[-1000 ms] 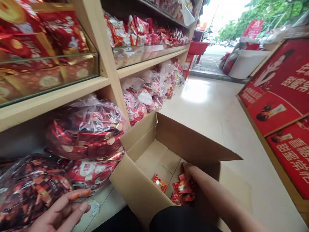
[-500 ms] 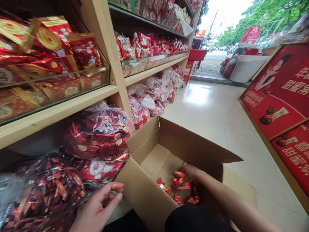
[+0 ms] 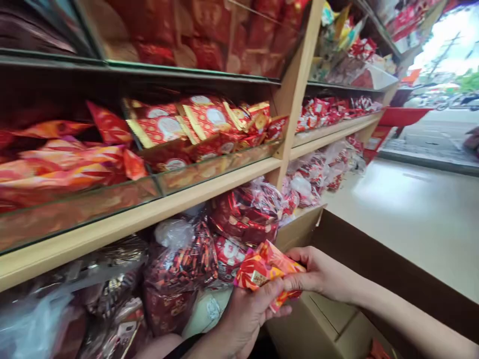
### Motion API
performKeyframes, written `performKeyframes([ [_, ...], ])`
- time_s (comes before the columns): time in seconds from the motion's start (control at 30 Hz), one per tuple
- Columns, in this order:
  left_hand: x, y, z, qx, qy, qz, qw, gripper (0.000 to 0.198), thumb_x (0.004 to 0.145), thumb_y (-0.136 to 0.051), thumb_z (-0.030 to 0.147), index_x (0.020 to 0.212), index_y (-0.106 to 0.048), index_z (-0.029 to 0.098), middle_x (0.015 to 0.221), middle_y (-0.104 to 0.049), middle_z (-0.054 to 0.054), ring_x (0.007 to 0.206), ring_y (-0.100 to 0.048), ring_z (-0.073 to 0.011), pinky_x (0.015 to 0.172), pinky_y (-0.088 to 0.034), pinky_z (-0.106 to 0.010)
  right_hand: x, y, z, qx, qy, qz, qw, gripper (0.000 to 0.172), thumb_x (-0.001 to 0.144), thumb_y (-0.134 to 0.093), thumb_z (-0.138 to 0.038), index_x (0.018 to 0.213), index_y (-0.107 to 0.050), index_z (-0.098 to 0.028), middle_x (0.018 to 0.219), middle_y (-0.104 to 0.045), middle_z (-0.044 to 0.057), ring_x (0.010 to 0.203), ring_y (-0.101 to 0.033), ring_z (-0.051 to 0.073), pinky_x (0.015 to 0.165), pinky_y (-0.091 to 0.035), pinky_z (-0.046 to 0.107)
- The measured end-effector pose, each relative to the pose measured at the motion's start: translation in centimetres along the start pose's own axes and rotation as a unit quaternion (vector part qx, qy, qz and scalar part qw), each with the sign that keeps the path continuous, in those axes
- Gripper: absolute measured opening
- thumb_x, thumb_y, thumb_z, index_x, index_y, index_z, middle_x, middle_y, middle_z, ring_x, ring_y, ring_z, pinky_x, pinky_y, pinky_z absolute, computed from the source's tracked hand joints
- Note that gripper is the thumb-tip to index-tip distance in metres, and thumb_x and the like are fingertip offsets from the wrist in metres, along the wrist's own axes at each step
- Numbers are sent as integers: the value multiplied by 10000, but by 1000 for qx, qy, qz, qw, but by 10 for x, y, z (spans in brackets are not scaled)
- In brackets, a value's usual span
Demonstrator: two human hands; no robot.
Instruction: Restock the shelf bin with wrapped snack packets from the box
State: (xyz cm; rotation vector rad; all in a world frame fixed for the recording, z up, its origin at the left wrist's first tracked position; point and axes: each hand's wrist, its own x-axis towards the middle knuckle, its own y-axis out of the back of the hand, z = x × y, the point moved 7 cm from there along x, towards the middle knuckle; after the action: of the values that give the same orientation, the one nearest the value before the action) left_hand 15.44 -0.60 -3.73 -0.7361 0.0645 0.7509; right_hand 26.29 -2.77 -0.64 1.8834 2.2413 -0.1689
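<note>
The sweet packets [image 3: 262, 269], a small bunch in red and orange wrappers, sit at lower centre of the frame, held between both hands.

1. Left hand [image 3: 245, 316]: enters from the bottom edge, palm up. It cups the bunch from below, with the thumb closed over the near side.
2. Right hand [image 3: 324, 274]: enters from the lower right. Its fingers are curled narrowly around the far end of the same bunch.
3. Grip rationale: the packets are loose and slippery. The two-sided hold appears to keep them pressed together so that none drops out.

Surroundings:

- Cardboard box [image 3: 322, 324]: directly below the hands at lower right. Its top is open and one flap stands along the right side. The bunch is held above its near edge, not inside it.
- Shelf [image 3: 149, 214]: its wooden front edge runs from lower left to upper right.
- Glass strip [image 3: 209, 167]: stands along that edge. It appears to serve as a lip that keeps the stacked red and gold packs from sliding forward.
- Clear bags [image 3: 183, 259]: filled with wrapped sweets, packed tightly in the bay under the shelf, just left of the hands.
- Floor [image 3: 411, 214]: pale and glossy, at right of the frame.
</note>
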Motion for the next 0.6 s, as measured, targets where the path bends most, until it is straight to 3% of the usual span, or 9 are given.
performKeyframes([
  [0.1,-15,17,27,-92,-29,28,995,246,780,-606,234,1002,-620,127,1004,-700,-129,916,-642,-261,761,-517,-404,16,-28,-26,52,38,-16,998,294,781,-585,-427,867,-628,-150,765,-638,16,664,-566,125,625,-451,234],
  [0.2,-28,36,53,-164,-72,55,982,276,797,-571,197,1070,-602,167,1016,-708,-95,957,-634,-235,799,-506,-372,23,-31,-33,161,48,63,984,291,824,-526,-438,895,-615,-170,813,-654,32,724,-592,142,684,-474,261],
  [0.3,-38,50,66,-115,-118,99,981,281,762,-626,177,1041,-629,145,998,-717,-99,950,-638,-227,819,-498,-340,26,-35,-32,204,54,119,970,246,838,-518,-414,905,-602,-193,851,-652,23,789,-596,139,755,-464,256],
  [0.5,-46,54,65,-17,-159,98,982,448,566,-791,331,968,-683,165,919,-734,-101,844,-667,-273,713,-534,-367,42,-69,-38,50,105,89,989,268,824,-511,-439,900,-593,-196,826,-646,29,775,-599,177,741,-498,302],
  [0.6,-47,66,67,21,-206,108,972,413,512,-809,347,866,-701,163,834,-744,-68,824,-669,-245,735,-521,-319,51,-74,-33,-30,122,105,987,331,762,-584,-450,978,-569,-200,950,-648,58,866,-610,215,783,-516,317],
])
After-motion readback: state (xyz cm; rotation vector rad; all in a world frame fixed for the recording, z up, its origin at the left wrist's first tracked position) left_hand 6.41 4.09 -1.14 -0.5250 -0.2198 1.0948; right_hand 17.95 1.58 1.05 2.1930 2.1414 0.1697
